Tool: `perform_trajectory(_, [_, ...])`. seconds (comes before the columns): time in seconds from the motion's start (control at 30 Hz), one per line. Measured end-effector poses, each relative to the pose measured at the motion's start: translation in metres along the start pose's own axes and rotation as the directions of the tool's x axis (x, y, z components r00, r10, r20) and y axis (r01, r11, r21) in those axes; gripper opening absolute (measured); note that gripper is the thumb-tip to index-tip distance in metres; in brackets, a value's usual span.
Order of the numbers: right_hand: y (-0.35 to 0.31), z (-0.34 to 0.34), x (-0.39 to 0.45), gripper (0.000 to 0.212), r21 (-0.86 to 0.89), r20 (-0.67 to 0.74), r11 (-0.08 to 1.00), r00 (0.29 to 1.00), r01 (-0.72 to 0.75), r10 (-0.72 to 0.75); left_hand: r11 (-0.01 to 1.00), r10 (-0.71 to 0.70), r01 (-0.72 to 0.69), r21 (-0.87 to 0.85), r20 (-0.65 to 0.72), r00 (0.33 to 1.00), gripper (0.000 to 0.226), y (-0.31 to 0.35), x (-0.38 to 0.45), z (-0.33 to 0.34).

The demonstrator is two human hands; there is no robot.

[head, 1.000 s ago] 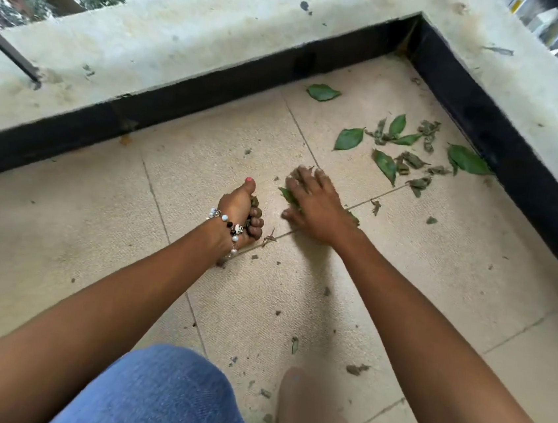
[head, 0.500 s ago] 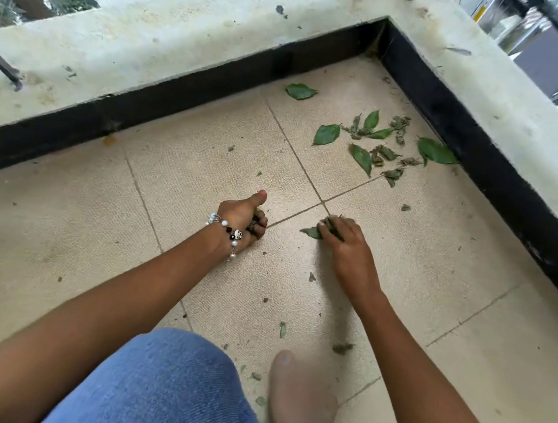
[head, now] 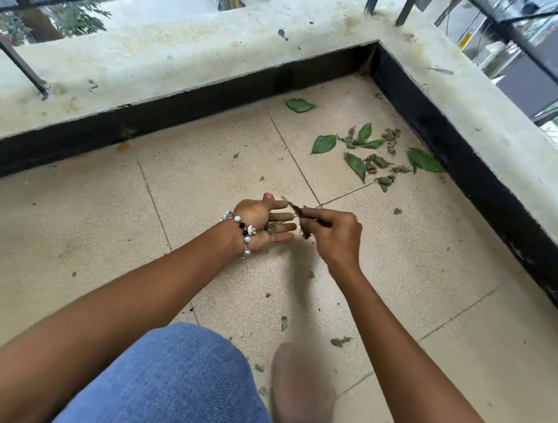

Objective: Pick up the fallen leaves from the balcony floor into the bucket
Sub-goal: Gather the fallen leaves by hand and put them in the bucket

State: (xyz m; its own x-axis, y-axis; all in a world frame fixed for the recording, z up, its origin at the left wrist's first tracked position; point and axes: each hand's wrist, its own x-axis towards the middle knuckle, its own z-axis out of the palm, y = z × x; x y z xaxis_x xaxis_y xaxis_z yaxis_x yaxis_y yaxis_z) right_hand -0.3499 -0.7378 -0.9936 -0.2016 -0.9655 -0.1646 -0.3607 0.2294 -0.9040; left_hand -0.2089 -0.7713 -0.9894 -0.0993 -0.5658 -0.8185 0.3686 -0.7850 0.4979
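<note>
My left hand (head: 267, 224), with a bead bracelet at the wrist, is held palm up above the tiled floor, fingers straight, and a few dry leaf bits (head: 272, 225) lie in the palm. My right hand (head: 332, 232) is right beside it and pinches a small bunch of leaves (head: 299, 213) that points at the left fingertips. A cluster of green and curled dry leaves (head: 368, 155) lies on the floor near the far right corner. One single green leaf (head: 299, 105) lies further back. No bucket is in view.
A black-faced low concrete parapet (head: 197, 54) with metal railing bounds the floor at the back and right. Small leaf scraps (head: 339, 341) lie near my bare foot (head: 303, 389). My knee in blue jeans (head: 183, 384) fills the bottom middle.
My right hand lifted the gathered leaves off the floor and brought them to my left hand. My left hand rose and uncurled from a fist to an upturned palm. The view tilted up.
</note>
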Motion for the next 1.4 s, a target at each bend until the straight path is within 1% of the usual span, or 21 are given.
perform_trajectory(0.07, [-0.020,0.010,-0.004,0.024,-0.145,0.022,0.978,0.989,0.147,-0.146,0.998,0.018,-0.016,-0.062,0.019,1.000,0.054,0.010,-0.004,0.015])
perform_trajectory(0.17, [-0.043,0.010,-0.002,0.036,-0.339,0.097,0.834,0.898,0.434,-0.428,0.994,0.049,-0.046,-0.104,0.028,0.998,0.069,0.034,-0.013,0.037])
perform_trajectory(0.2, [-0.055,0.006,0.001,0.039,-0.348,0.149,0.799,0.871,0.490,-0.469,0.992,0.068,-0.065,-0.106,0.022,0.997,0.065,0.044,-0.019,0.043])
perform_trajectory(0.27, [-0.075,-0.003,0.007,0.040,-0.357,0.257,0.773,0.851,0.524,-0.458,0.992,0.112,-0.113,-0.057,-0.029,0.993,0.048,0.058,-0.028,0.049])
perform_trajectory(0.33, [-0.090,-0.008,0.014,0.032,-0.364,0.272,0.790,0.868,0.493,-0.416,0.988,0.154,-0.156,-0.011,-0.091,0.984,0.038,0.066,-0.031,0.050])
perform_trajectory(0.43, [-0.113,-0.011,0.021,0.021,-0.322,0.140,0.849,0.908,0.418,-0.394,0.978,0.204,-0.208,-0.027,-0.122,0.971,0.038,0.075,-0.038,0.055])
perform_trajectory(0.53, [-0.122,-0.016,0.039,0.013,-0.364,0.091,0.788,0.861,0.496,-0.500,0.963,0.246,-0.260,-0.074,-0.158,0.956,0.035,0.084,-0.032,0.062])
perform_trajectory(0.57, [-0.121,-0.018,0.051,0.013,-0.350,0.110,0.799,0.868,0.489,-0.483,0.958,0.258,-0.275,-0.077,-0.173,0.950,0.033,0.089,-0.025,0.062])
perform_trajectory(0.63, [-0.115,-0.020,0.083,0.012,-0.136,0.193,0.939,0.938,0.317,-0.288,0.950,0.271,-0.295,-0.105,-0.200,0.942,0.025,0.099,-0.001,0.058])
perform_trajectory(0.7, [-0.095,-0.019,0.127,0.005,0.014,0.155,0.991,0.978,0.136,-0.137,0.950,0.259,-0.287,-0.125,-0.199,0.945,0.026,0.113,0.022,0.051])
perform_trajectory(0.73, [-0.083,-0.019,0.150,0.006,-0.056,0.077,0.994,0.993,0.098,-0.093,0.950,0.253,-0.281,-0.132,-0.197,0.947,0.030,0.119,0.033,0.048])
perform_trajectory(0.77, [-0.067,-0.014,0.178,0.009,-0.205,0.016,0.976,0.997,0.071,-0.069,0.951,0.248,-0.277,-0.136,-0.199,0.948,0.031,0.127,0.050,0.043])
perform_trajectory(0.83, [-0.048,-0.007,0.216,0.016,-0.464,-0.038,0.885,0.997,0.044,-0.070,0.955,0.227,-0.260,-0.145,-0.209,0.951,0.029,0.140,0.074,0.035])
perform_trajectory(0.87, [-0.044,0.002,0.235,0.022,-0.515,0.007,0.855,0.998,0.064,-0.070,0.953,0.213,-0.251,-0.167,-0.216,0.953,0.028,0.148,0.088,0.032])
perform_trajectory(0.93, [-0.045,0.023,0.264,0.038,-0.583,0.174,0.792,0.980,0.181,-0.096,0.946,0.199,-0.245,-0.213,-0.218,0.956,0.029,0.159,0.110,0.031])
perform_trajectory(1.03, [-0.042,0.058,0.294,0.054,-0.690,0.454,0.581,0.883,0.432,-0.118,0.939,0.198,-0.245,-0.240,-0.204,0.959,0.023,0.167,0.132,0.032])
perform_trajectory(1.1, [-0.028,0.072,0.303,0.054,-0.731,0.538,0.422,0.834,0.535,-0.126,0.943,0.184,-0.232,-0.238,-0.204,0.961,0.015,0.166,0.144,0.031])
perform_trajectory(1.17, [-0.016,0.073,0.305,0.046,-0.732,0.529,0.377,0.822,0.568,-0.213,0.944,0.170,-0.225,-0.240,-0.231,0.958,0.012,0.162,0.150,0.028])
perform_trajectory(1.27, [-0.014,0.059,0.301,0.033,-0.714,0.515,0.369,0.803,0.595,-0.300,0.937,0.134,-0.209,-0.280,-0.265,0.955,0.021,0.157,0.157,0.022])
perform_trajectory(1.3, [-0.014,0.054,0.300,0.030,-0.713,0.480,0.408,0.821,0.570,-0.309,0.936,0.119,-0.196,-0.293,-0.262,0.958,0.023,0.155,0.157,0.020])
perform_trajectory(1.4, [-0.012,0.038,0.284,0.024,-0.636,0.185,0.675,0.923,0.375,-0.338,0.920,0.093,-0.172,-0.353,-0.228,0.969,0.025,0.151,0.150,0.015])
